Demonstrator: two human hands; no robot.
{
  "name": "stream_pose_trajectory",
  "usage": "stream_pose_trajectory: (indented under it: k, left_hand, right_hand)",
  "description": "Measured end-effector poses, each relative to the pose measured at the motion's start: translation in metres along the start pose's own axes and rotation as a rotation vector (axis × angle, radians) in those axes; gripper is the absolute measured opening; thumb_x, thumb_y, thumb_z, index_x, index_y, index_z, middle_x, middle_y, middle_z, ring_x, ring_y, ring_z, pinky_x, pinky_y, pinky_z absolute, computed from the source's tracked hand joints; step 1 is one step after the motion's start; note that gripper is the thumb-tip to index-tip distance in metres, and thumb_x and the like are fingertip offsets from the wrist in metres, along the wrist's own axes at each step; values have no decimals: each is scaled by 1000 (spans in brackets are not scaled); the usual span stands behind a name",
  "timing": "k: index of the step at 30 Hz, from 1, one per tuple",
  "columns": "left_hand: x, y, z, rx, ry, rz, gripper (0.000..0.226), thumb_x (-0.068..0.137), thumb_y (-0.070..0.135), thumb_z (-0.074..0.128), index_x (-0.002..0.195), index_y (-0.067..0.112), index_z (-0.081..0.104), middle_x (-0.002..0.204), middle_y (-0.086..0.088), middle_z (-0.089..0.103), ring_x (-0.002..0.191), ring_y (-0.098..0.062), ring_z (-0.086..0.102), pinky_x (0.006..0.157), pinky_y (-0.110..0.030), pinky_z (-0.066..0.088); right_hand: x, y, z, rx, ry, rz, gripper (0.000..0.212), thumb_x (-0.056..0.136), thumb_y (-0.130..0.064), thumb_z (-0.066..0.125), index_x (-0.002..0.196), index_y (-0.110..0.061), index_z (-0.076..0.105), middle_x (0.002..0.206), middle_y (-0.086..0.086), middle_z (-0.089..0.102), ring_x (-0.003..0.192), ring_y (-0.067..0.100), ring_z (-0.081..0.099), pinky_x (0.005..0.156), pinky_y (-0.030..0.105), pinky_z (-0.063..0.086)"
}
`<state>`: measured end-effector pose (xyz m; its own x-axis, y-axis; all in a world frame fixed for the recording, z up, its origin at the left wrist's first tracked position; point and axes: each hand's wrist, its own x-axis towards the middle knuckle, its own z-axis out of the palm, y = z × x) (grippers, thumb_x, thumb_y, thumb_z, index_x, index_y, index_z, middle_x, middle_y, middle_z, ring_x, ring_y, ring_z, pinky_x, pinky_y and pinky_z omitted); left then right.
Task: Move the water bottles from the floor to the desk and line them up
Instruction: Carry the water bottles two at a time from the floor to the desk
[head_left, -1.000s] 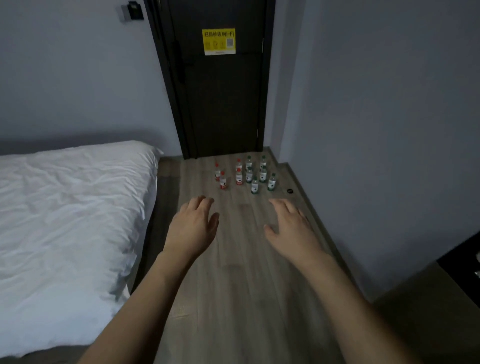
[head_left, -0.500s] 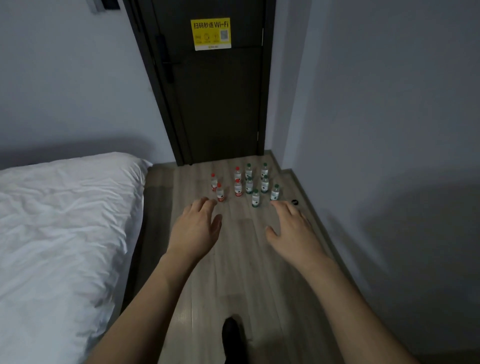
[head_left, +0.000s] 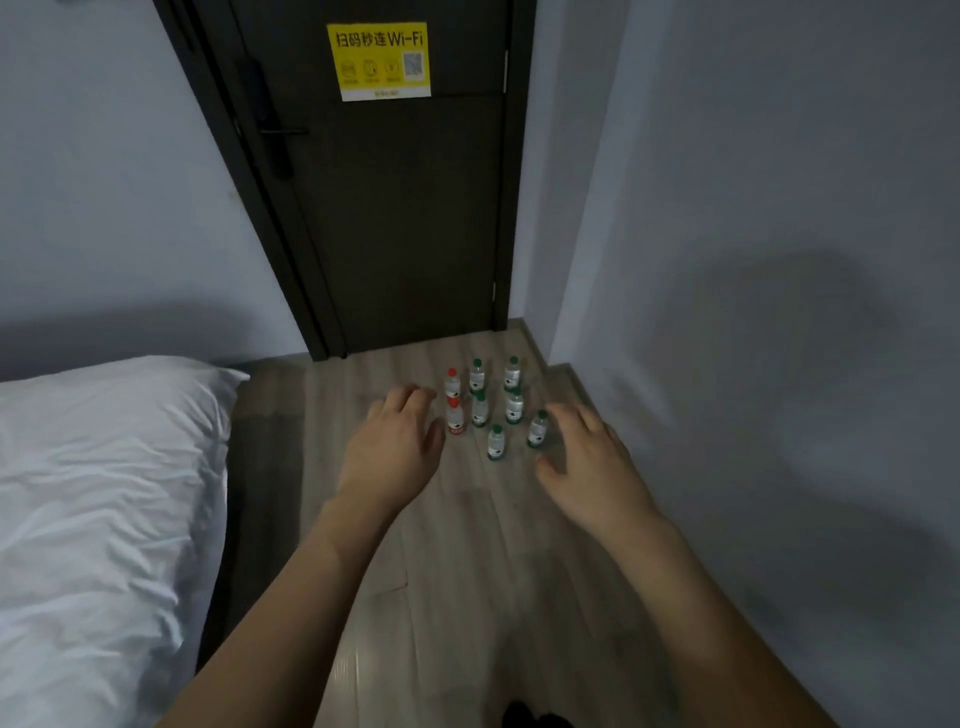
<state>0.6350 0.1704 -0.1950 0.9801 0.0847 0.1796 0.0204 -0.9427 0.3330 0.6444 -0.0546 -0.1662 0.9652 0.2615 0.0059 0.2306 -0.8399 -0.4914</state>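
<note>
Several small water bottles stand upright in a cluster on the wooden floor in front of the dark door. Some have green caps, like the nearest one (head_left: 495, 442), and others red caps, like the back one (head_left: 452, 385). My left hand (head_left: 395, 449) is stretched forward, palm down, fingers apart, and it covers the left part of the cluster. My right hand (head_left: 587, 457) reaches out the same way, just right of a green-capped bottle (head_left: 538, 429). Both hands hold nothing. The desk is out of view.
A bed with white bedding (head_left: 98, 509) fills the left side. A dark door (head_left: 395, 208) with a yellow Wi-Fi sticker (head_left: 378, 60) closes the corridor ahead. A grey wall (head_left: 753, 312) runs along the right. A dark shoe tip (head_left: 524, 717) shows at the bottom edge.
I have walked closer to the bottles; they look larger and nearer. Both hands now reach the cluster's edges, and the left hand hides the leftmost bottles.
</note>
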Motion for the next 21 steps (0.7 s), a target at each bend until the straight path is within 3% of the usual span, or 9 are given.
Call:
stream_pose_trajectory:
  k: [9,16,21]
  left_hand:
    - [171,-25,39,48,-61,7,44,100,39,44,139,19,47,140,-2,48,122,-22,50,97,-34,47]
    - [293,-39,51,68,-56,18,43,100,38,45,137,18,49,139,-3,50,122,-23,51,97,-37,48]
    - [361,-59,84,56,-119,25,42,100,38,45,138,20,49,140,-1,48,125,-21,48,96,-36,47]
  right_hand:
    - [183,40,8,69,-35,34,62,91,-28,57,147,-20,31,150,1,34,135,22,35,111,38,33]
    - [312,51,9,74,-23,38,59,89,-26,60,143,-16,38,144,4,40,129,23,41,107,37,37]
    - [383,61,27,124,-25,85,49,88,-21,60,134,-17,44,135,3,45,110,17,49,88,26,40]
